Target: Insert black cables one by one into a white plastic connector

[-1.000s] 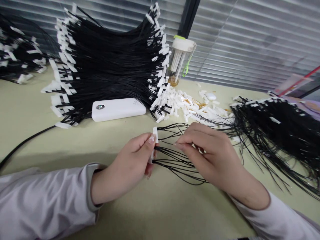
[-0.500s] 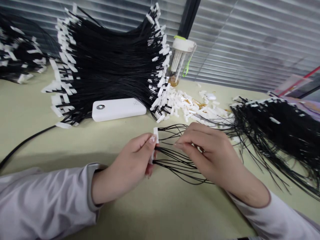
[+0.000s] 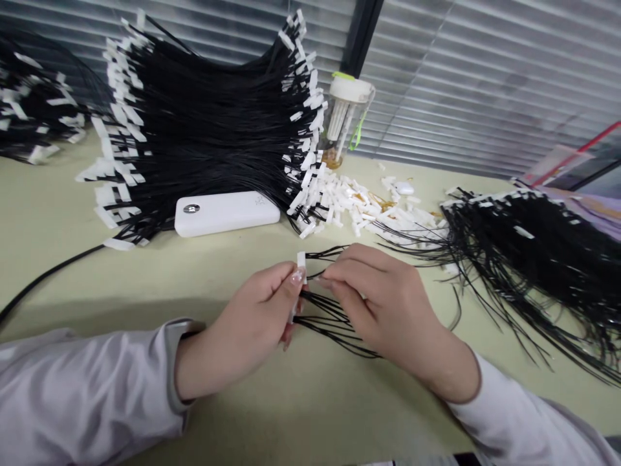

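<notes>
We see the white connector (image 3: 300,285) pinched upright in the left hand (image 3: 242,333) above the table (image 3: 145,278), the right hand (image 3: 383,310) at its three o'clock pinching its black wires (image 3: 334,317), the power bank (image 3: 226,212) at eleven o'clock.

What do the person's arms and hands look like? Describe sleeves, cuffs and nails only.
Both arms wear long, pale lilac-white sleeves. The left sleeve ends in a grey ribbed cuff at the wrist; the right sleeve ends in a plain edge. Both hands are bare, with no gloves or rings showing. The left hand has a glossy, pale pink painted thumbnail. The right hand shows no nails in this view.
</notes>
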Tool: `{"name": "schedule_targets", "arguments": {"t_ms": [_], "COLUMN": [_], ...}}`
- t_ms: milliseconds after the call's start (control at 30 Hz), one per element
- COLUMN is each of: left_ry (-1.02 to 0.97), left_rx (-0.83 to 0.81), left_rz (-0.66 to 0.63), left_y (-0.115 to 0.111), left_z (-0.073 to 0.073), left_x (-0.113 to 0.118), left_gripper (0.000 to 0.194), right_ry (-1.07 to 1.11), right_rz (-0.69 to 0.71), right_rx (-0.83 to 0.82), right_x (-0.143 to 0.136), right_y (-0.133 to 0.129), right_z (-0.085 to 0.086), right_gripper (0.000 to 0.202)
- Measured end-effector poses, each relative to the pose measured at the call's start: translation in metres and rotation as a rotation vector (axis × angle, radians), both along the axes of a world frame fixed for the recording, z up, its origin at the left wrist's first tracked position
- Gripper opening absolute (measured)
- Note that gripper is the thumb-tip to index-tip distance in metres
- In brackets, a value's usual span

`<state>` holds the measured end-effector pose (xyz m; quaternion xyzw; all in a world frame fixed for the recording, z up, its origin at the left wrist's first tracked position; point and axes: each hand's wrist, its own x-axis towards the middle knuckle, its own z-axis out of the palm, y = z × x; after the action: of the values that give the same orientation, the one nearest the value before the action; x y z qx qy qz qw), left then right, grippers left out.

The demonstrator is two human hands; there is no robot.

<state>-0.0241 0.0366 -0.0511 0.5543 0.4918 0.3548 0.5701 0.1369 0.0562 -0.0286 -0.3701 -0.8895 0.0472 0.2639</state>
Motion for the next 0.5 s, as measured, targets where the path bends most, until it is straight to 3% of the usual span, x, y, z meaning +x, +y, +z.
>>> {"name": "schedule_targets", "arguments": {"t_ms": [100,167,333,500], "left_ry": [-0.062,-0.100,-0.090,-0.068], "left_rx": [-0.021,-0.033,-0.015,-0.006], "left_rz": [0.061,0.108,0.122,0.126], "left_y": [0.002,0.003,0.003,0.002], "left_z": [-0.001,-0.002,-0.003,-0.001], "left_x": [0.000,0.000,-0.001,-0.001], "left_gripper": [0.031,0.029,0.028,0.028], "right_ry": [0.061,0.105,-0.100,-0.262], "right_rz": [-0.055,-0.085,0.086,0.102], "right_rx": [0.128,0.129,-0.275,-0.353], "right_x": [0.007,0.013,0.022,0.015], "right_y": [0.002,0.002,-0.003,-0.006], "right_z": [0.013,0.023,0.031,0.023], "right_gripper": [0.008,0.005,0.018,0.017]}}
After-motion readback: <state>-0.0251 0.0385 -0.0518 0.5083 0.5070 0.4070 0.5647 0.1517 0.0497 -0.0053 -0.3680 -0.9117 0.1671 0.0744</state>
